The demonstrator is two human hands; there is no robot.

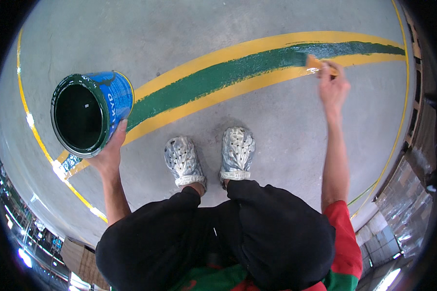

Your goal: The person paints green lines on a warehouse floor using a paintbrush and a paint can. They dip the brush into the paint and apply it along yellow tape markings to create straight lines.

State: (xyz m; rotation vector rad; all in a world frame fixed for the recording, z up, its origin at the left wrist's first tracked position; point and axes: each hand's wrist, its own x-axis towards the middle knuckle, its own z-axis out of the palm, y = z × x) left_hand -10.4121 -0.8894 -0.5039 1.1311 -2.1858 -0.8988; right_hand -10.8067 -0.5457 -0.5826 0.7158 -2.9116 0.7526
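My left hand (109,149) grips a blue paint can (116,92) from below, tilted so its round mouth faces me. Dark green paint (77,119) shows inside, and its rim is smeared with the same green. Out to the right, my right hand (334,89) is closed round the orange-yellow handle of a paintbrush (315,63). The bristles, dark with paint, touch a green stripe (218,80) on the floor. That stripe runs between two yellow bands (250,88), and it looks wet and shiny to the right of the brush.
Grey concrete floor (141,39) spreads all round. Thin yellow lines (406,92) border it at left and right. My feet, in grey-white clogs (237,153), stand just below the stripe. Wrapped stacks (408,194) and pallet edges (415,87) line the right rim.
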